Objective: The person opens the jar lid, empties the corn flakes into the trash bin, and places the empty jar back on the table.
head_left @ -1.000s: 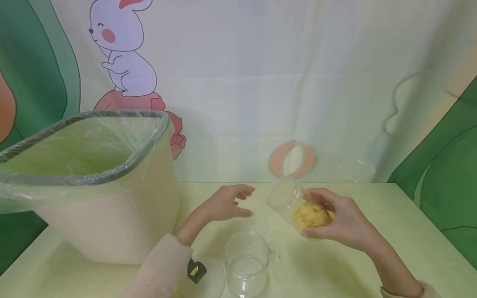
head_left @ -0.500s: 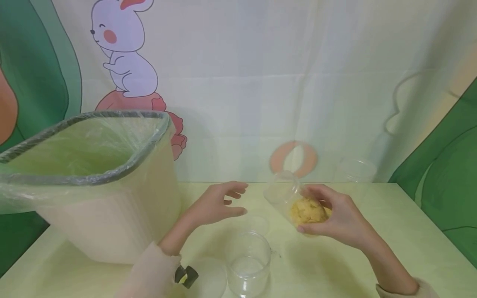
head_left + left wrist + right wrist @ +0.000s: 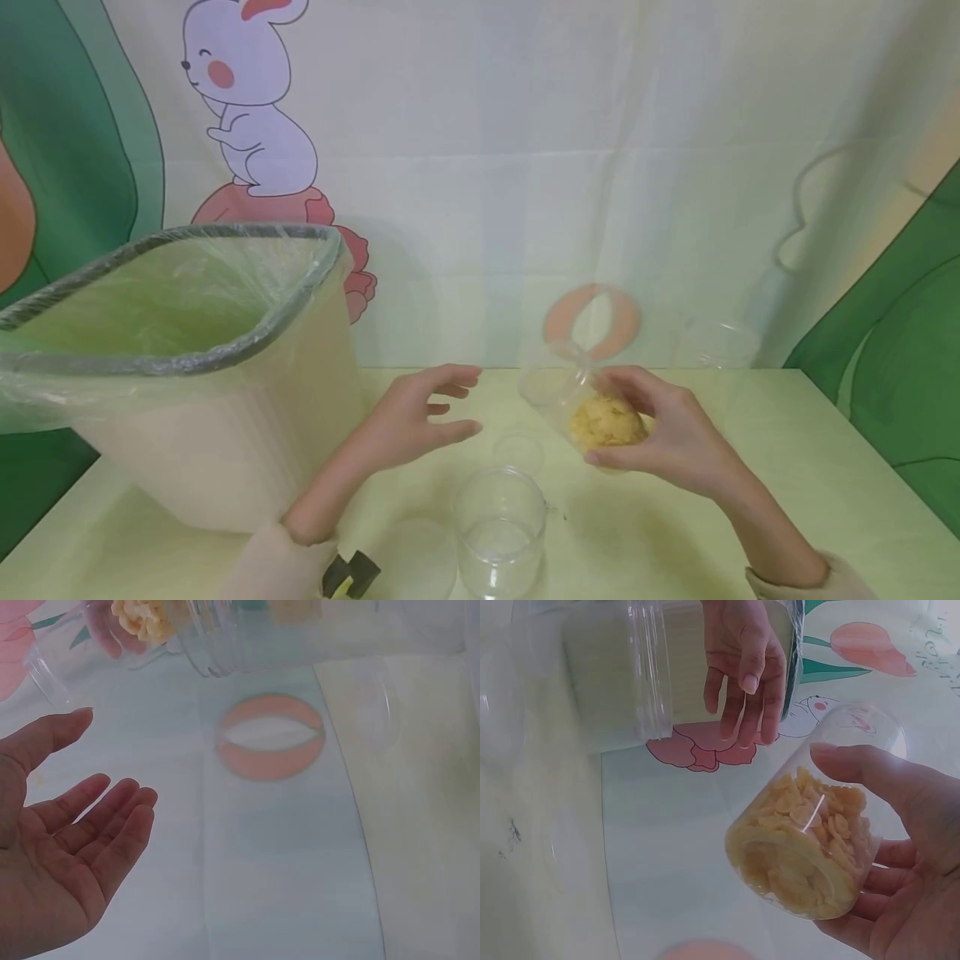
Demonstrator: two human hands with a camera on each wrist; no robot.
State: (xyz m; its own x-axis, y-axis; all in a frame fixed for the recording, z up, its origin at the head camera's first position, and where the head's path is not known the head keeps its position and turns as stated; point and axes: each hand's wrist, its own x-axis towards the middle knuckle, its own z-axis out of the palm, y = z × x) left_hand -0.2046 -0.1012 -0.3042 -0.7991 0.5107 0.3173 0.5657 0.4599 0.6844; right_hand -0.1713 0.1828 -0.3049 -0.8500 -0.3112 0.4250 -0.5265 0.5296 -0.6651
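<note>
My right hand (image 3: pixel 667 437) grips a clear plastic jar (image 3: pixel 889 731) above the table, its mouth tilted up to the left. Yellow flakes (image 3: pixel 607 422) fill the jar's lower part, and they look like cereal in the right wrist view. My left hand (image 3: pixel 412 421) hovers to the left of that jar, fingers loosely bent and apart, holding nothing. Below and between the hands, a second clear jar (image 3: pixel 500 533) stands upright on the table with no flakes visible in it. Behind it lies a small clear round disc (image 3: pixel 517 454), perhaps a lid.
A large bin (image 3: pixel 225 450) with a plastic liner occupies the left of the table (image 3: pixel 750 500). Near the front jar lies a pale round disc (image 3: pixel 420 554). Another clear container (image 3: pixel 716 343) stands faintly at the back right. A printed curtain (image 3: pixel 465 167) hangs behind.
My left hand has drawn back to the left and nearer to me. The right hand has shifted a little left with the jar of flakes, still tilted.
</note>
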